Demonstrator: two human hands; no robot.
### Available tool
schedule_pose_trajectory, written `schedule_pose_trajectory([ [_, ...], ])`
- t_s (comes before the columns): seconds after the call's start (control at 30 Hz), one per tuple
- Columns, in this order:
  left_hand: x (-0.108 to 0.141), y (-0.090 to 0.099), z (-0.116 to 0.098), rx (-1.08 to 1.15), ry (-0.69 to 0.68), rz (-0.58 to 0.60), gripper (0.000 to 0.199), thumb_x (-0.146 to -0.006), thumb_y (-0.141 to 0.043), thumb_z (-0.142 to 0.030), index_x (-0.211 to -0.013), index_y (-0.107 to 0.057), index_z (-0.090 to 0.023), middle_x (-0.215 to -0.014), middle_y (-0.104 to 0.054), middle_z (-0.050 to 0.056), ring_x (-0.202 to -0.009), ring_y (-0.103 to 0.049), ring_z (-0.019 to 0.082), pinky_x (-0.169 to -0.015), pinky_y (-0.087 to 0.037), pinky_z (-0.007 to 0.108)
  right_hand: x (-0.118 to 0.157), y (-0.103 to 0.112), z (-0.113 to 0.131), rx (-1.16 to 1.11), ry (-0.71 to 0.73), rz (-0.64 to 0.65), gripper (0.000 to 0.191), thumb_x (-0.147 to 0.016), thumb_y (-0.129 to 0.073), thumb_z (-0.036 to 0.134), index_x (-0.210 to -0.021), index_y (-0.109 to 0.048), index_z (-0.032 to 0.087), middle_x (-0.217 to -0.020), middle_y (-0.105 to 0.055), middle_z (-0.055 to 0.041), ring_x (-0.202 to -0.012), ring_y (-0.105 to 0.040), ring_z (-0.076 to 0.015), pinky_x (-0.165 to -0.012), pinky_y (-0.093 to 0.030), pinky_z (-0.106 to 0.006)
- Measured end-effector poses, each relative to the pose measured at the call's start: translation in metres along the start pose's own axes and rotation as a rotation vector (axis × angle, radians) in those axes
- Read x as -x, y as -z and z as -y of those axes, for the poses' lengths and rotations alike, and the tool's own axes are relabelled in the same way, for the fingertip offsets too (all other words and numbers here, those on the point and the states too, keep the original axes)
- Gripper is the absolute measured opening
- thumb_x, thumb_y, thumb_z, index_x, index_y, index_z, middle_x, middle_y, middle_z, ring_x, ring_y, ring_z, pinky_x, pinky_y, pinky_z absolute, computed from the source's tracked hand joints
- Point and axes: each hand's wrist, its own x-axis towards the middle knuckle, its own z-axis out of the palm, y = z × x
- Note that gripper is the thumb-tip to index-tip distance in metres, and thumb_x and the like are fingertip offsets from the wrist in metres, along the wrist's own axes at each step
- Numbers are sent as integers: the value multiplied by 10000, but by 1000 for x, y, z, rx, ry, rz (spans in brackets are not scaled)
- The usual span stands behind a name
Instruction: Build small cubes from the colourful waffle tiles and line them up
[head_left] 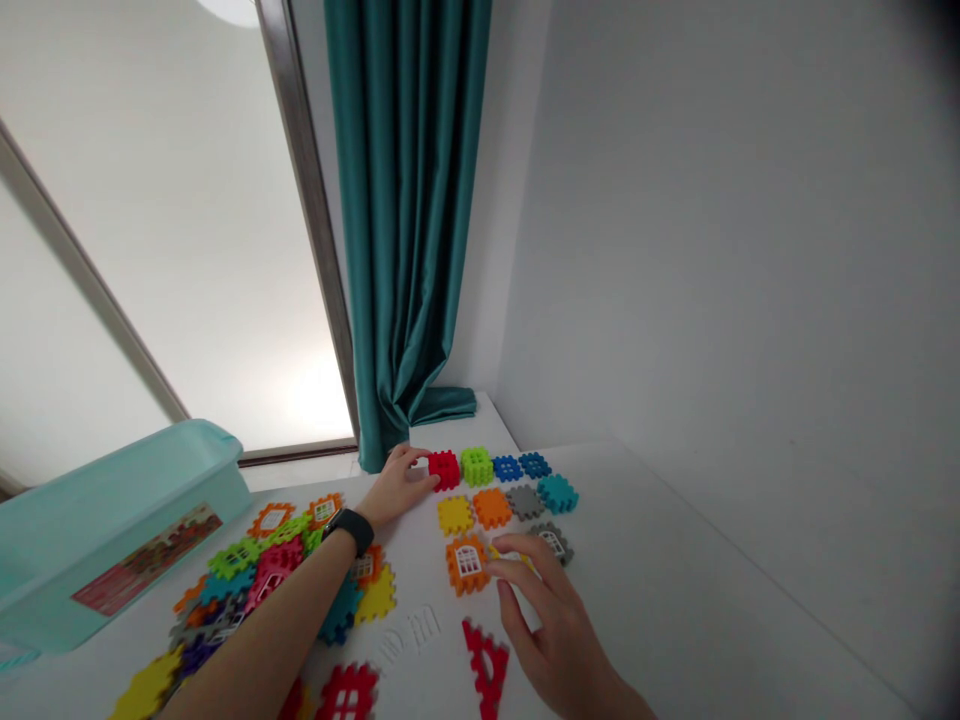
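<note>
My left hand [401,487] reaches to the back row, its thumb and fingers closed at the left edge of a red stack of notched building tiles [444,470]. A lime-green tile stack [477,466] stands just to the right of it. My right hand [547,625] hovers palm down with fingers apart and nothing visibly held. Its fingertips are close to an orange tile with a white window [467,563] and partly cover a yellow tile [525,560]. Behind it lies a grey tile with a white window [553,541]. Yellow [455,515] and plain orange [493,508] tiles form the middle row.
A mixed pile of tiles [277,565] lies under my left forearm, beside a pale green bin [127,530]. A red triangular piece [487,665], a red window tile [347,692] and white pieces [424,625] lie in front. A teal curtain [409,220] hangs behind; a wall [712,300] borders the right.
</note>
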Motion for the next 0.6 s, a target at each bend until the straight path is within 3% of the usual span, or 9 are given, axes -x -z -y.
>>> schedule_pose_trajectory([
  [0.6,0,0,2,-32,-1,-14,410,-794,-750,-365,-1175,-709,-220,-1134,-629,93,-1030,-651,269,-881,-550,393,-3,1,2,3,-6,51,295,-905,-466,55,-1096,-605,232,-1117,-627,-105,-1073,-639,-224,-916,-571,-369],
])
